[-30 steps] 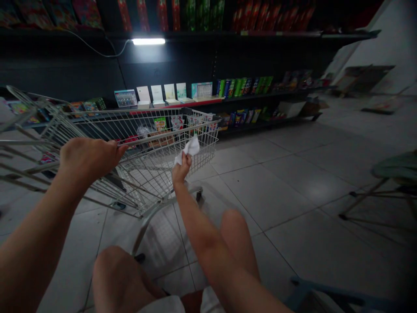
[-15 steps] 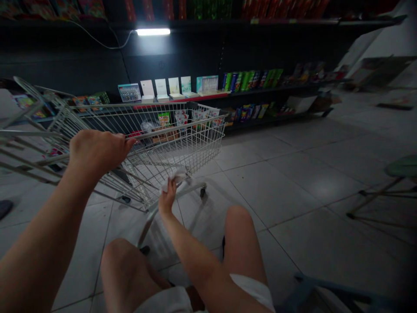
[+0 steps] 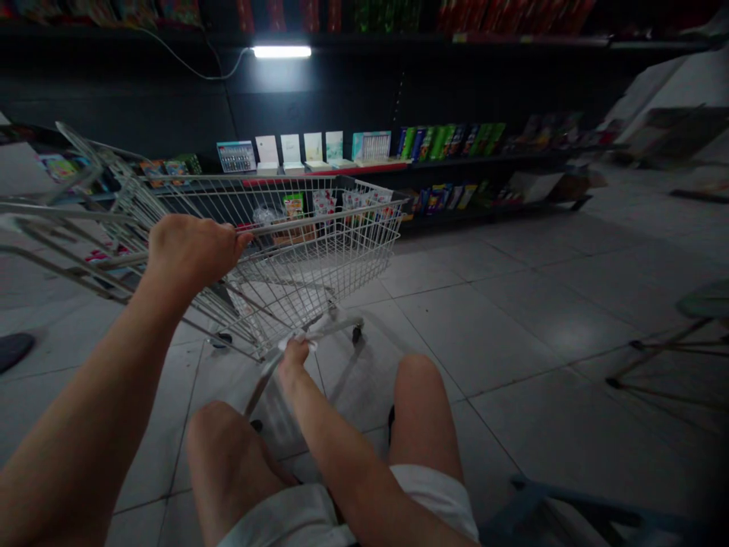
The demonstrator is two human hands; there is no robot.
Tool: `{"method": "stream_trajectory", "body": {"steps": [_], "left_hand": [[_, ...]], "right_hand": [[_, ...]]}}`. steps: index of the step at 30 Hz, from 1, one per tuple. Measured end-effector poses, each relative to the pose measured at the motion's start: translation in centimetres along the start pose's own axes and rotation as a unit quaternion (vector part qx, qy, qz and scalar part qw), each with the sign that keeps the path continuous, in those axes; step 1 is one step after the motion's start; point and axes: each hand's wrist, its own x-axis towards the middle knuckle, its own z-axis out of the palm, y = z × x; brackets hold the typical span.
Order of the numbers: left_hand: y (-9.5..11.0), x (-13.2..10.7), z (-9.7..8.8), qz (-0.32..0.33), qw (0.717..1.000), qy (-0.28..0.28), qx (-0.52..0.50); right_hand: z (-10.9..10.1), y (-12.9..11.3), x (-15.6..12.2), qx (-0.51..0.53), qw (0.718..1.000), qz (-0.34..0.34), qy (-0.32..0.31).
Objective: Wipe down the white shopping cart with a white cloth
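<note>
A wire shopping cart (image 3: 364, 247) stands side-on before me, its basket toward the shelves. My left hand (image 3: 194, 247) is closed over the top side rail of the basket. Lower down, my right hand (image 3: 295, 357) is closed on a white cloth (image 3: 299, 344), pressed against the cart's lower frame tube under the basket. Part of the cloth sticks out around the fingers; the fingertips are hidden. A front caster (image 3: 357, 333) shows to the right of that hand.
Dark shelves (image 3: 319, 99) with boxes, cans and bags run behind the cart under a lit tube lamp (image 3: 282, 52). A folding stool (image 3: 706, 304) is at the right, and a blue plastic stool (image 3: 569, 497) at bottom right. A dark shoe (image 3: 14, 351) shows at the left edge.
My right hand has moved down and slightly back along the frame tube with the cloth. My left hand stays on the rail, while the view has shifted slightly left.
</note>
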Motion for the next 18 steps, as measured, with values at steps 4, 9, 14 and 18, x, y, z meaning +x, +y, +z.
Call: {"method": "stream_trajectory", "body": {"steps": [4,9,14,18], "left_hand": [[-0.2,0.0,0.2,-0.022,0.999,-0.021,0.013],[-0.6,-0.3,0.2,-0.013,1.000,-0.002,0.016],[-0.8,-1.0,0.0,-0.009,0.999,0.015,0.030],[-0.9,-1.6,0.1,-0.014,0.999,0.020,0.043]], "right_hand": [[2.5,-4.0,-0.1,0.084,0.991,0.092,0.044],[3.9,-9.9,-1.0,0.111,0.989,0.093,-0.025],[1.7,-17.8,-3.6,-0.006,0.966,-0.051,-0.253],[2.0,-22.7,-4.0,-0.133,0.900,-0.344,-0.232]]}}
